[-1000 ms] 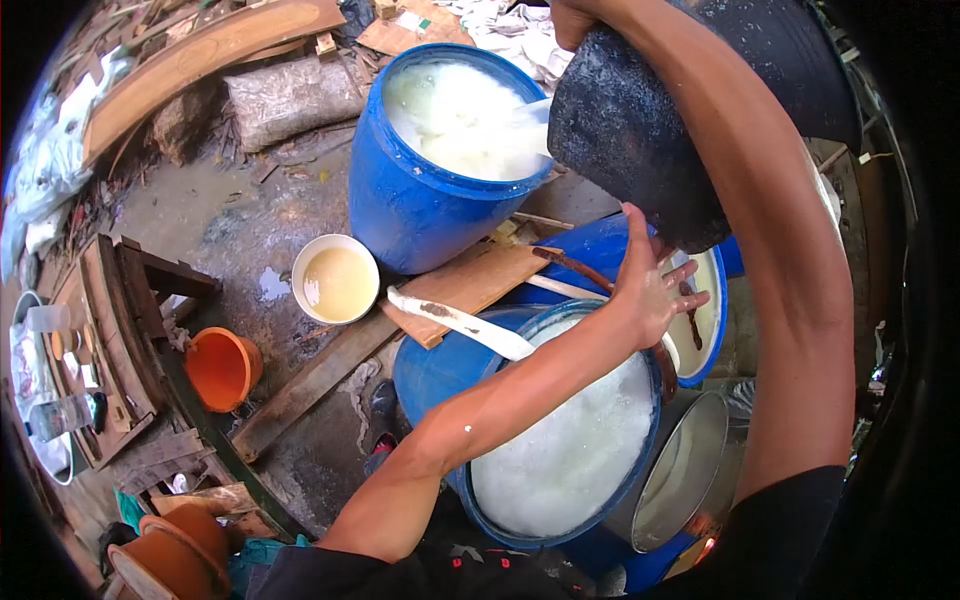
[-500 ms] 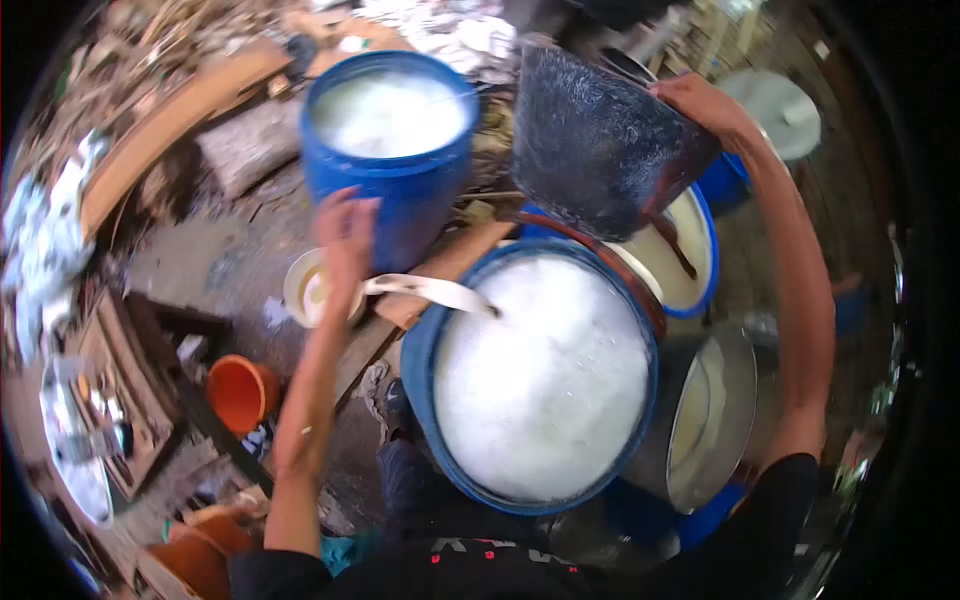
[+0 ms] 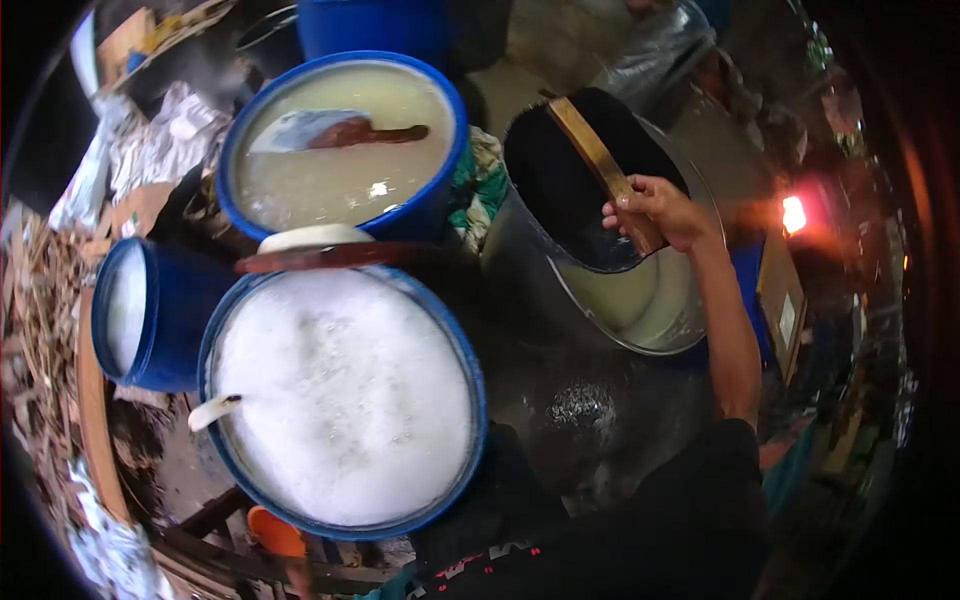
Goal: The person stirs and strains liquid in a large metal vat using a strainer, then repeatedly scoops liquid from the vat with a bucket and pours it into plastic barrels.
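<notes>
**Right Hand Has the Black Bucket by Its Wooden Bar**

In the head view, the right hand (image 3: 665, 212) has its fingers curled around a flat, light-brown wooden bar (image 3: 583, 140). The bar goes across the top of a black bucket with rounded corners (image 3: 550, 185). It is a long bar, slanting from upper left down to lower right, and the hand grips it near the lower right end. So most of the bucket lies to the left of the grip, with its mouth facing up toward the camera.

The bucket is over a big, round, grey metal pot (image 3: 520, 255) with pale yellow liquid (image 3: 620, 298) in it. I cannot tell if the two touch. The right hand is the near one; I cannot see the left hand, so I cannot tell its grip.

The black cloth shirt (image 3: 640, 500) has red and white marks, too blurry to read. A small white label (image 3: 787, 318) shows no clear words.
</notes>
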`<state>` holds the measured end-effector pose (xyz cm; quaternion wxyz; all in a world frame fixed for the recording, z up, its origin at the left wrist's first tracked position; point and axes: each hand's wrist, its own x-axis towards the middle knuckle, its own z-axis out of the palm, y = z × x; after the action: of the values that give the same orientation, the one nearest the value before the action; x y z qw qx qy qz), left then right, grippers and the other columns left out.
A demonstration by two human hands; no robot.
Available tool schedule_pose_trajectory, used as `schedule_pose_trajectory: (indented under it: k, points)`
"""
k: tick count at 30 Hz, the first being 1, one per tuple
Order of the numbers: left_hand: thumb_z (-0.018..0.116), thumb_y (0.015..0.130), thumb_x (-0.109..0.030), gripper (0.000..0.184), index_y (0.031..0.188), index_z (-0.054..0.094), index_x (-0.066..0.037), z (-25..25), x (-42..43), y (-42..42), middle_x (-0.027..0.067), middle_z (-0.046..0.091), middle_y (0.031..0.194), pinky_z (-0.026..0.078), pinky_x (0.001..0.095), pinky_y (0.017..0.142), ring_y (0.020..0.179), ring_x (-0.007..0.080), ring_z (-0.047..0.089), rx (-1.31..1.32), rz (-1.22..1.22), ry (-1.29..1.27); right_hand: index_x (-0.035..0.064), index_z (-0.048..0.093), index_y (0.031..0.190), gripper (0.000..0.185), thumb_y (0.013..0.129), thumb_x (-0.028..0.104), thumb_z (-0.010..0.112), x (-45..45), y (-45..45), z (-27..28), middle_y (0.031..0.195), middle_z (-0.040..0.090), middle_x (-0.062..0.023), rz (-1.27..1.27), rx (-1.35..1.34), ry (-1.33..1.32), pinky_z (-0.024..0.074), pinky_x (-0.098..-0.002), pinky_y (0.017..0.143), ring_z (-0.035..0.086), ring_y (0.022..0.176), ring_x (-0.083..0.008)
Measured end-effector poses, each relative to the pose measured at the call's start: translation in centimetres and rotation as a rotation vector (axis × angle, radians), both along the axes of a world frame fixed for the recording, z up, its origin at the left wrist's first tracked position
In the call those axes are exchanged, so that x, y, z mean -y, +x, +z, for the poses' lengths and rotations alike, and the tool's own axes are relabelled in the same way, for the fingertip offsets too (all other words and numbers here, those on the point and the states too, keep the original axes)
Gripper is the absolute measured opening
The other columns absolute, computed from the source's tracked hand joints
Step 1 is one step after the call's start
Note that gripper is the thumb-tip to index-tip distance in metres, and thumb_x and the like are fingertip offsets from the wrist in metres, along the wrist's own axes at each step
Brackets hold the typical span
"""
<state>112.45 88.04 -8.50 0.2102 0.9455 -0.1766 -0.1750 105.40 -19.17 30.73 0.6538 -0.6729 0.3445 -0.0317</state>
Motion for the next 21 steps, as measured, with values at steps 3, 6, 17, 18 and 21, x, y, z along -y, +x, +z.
schedule_pose_trajectory:
  k: [3,6,17,18,21]
  points:
    - [0.055,0.098,-0.028,0.036,0.085,0.062,0.004,6.6,7.0,-8.6,0.0155,0.062,0.077,0.052,0.0464,0.074,0.076,0.0369,0.061,-0.235,0.251,0.204,-0.0036,0.058,0.12,0.039,0.085,0.009,0.072,8.2,-6.6,-9.3,0.095,0.069,-0.015,-0.193,-0.185,-0.174,0.0579,-0.0343,0.072,0.072,0.088,-0.0233]
    - [0.055,0.098,-0.029,0.036,0.085,0.062,0.004,9.9,11.8,-10.3,0.0149,0.061,0.076,0.051,0.0464,0.073,0.075,0.0365,0.061,-0.386,0.452,0.215,-0.0029,0.06,0.116,0.033,0.087,0.007,0.07,15.3,-11.7,-20.7,0.094,0.069,-0.0187,-0.391,-0.491,-0.698,0.0569,-0.0394,0.07,0.071,0.086,-0.0312]
    - [0.057,0.096,-0.03,0.037,0.083,0.061,0.004,18.5,21.3,-9.6,0.0127,0.058,0.071,0.051,0.0466,0.071,0.072,0.0351,0.06,-0.422,0.674,0.211,0.0045,0.057,0.129,0.036,0.096,0.018,0.052,19.5,-25.0,-56.9,0.125,0.06,-0.0285,-0.52,-0.369,-0.907,0.0452,-0.0471,0.1,0.057,0.117,-0.0427]
    - [0.057,0.096,-0.03,0.037,0.082,0.061,0.004,19.0,21.6,-9.7,0.0125,0.057,0.07,0.051,0.0466,0.07,0.072,0.035,0.059,-0.421,0.685,0.21,0.0053,0.056,0.132,0.038,0.096,0.019,0.051,17.8,-22.4,-57.1,0.129,0.059,-0.0285,-0.643,-0.015,-0.797,0.0427,-0.0472,0.104,0.054,0.123,-0.043]
    - [0.057,0.096,-0.03,0.037,0.082,0.061,0.004,20.9,21.2,-10.2,0.0119,0.057,0.069,0.051,0.0467,0.07,0.071,0.0346,0.059,-0.401,0.707,0.211,0.0054,0.053,0.136,0.041,0.096,0.017,0.05,9.7,-16.5,-46.3,0.135,0.055,-0.0282,-0.301,-0.655,-0.702,0.0414,-0.047,0.106,0.05,0.127,-0.0453]
